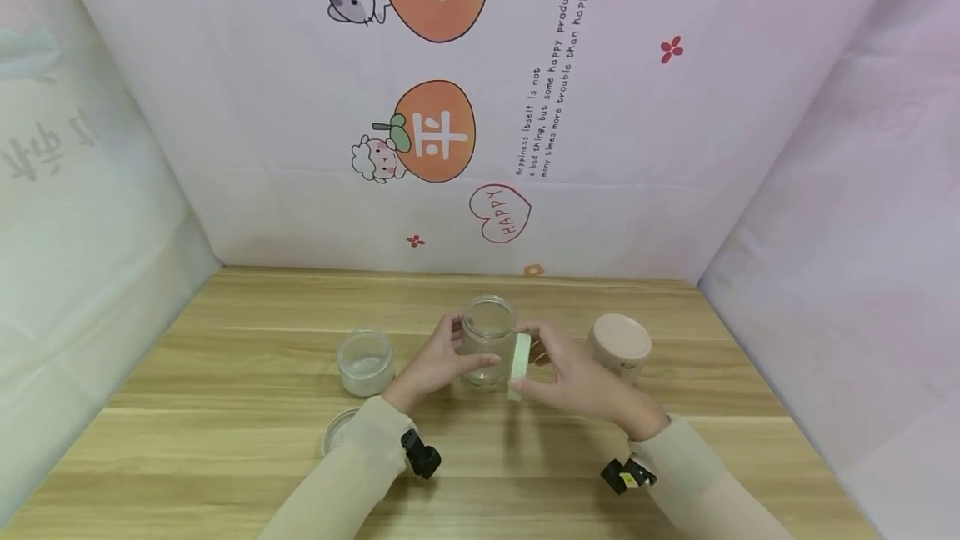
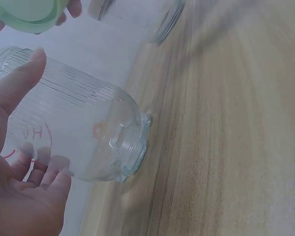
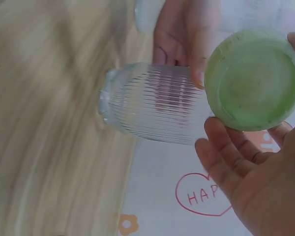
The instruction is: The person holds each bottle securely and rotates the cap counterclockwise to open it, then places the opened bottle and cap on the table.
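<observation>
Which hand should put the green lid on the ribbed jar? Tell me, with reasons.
Right. The right hand already pinches the green lid just beside the open mouth of the ribbed glass jar. The left hand is wrapped around the jar's side, so it looks better kept there to steady it.

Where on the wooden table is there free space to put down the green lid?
Bare wood lies along the back of the table by the wall, and at the front between the two sleeves. It is crowded in the middle: small glass jar, ribbed glass jar in the left hand, green lid in the right hand, beige-lidded jar.
</observation>
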The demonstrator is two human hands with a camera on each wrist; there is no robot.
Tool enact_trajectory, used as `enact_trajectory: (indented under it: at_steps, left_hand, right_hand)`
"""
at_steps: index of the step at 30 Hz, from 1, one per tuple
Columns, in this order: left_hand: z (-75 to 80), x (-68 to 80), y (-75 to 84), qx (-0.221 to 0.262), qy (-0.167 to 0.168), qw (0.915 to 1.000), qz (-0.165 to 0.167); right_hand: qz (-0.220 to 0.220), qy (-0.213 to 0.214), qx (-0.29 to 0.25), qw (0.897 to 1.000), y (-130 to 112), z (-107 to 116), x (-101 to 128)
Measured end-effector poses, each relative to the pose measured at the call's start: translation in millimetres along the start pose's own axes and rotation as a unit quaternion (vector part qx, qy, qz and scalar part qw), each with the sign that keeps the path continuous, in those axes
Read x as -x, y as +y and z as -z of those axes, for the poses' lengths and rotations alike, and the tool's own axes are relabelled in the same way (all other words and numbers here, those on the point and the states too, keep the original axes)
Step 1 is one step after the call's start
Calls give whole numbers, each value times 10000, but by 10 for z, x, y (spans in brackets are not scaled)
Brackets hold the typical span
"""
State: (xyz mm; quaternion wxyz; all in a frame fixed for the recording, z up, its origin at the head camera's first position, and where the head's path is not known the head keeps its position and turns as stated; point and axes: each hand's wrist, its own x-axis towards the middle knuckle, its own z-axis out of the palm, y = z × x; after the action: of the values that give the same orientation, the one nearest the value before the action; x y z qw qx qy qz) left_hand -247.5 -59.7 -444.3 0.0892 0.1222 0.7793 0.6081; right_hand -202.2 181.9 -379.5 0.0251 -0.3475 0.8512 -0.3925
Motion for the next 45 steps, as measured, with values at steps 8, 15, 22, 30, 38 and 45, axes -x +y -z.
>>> enact_trajectory:
  at_steps: [8, 15, 22, 30, 38, 45]
  left_hand:
    - [-8, 40, 34, 41, -22, 10000, -68]
    - [0, 62, 72, -22, 29, 10000, -22]
    - [0, 58, 59, 17, -16, 10000, -50]
    - [0, 45, 54, 77, -27, 9999, -110]
    - [8, 45, 35, 83, -18, 9999, -150]
    - [6, 42, 37, 44, -45, 9999, -127]
  right_hand:
    - [157, -413, -220, 9988, 23, -84, 64]
    - [129, -547, -125, 9983, 73, -151, 115]
    - [-126, -938, -93, 9955, 141, -245, 171]
    - [-194, -1103, 371, 9930, 208, -354, 197]
    - [-271, -1528, 493, 9867, 221, -421, 211]
    - [-220, -1615, 738, 9839, 255, -451, 209]
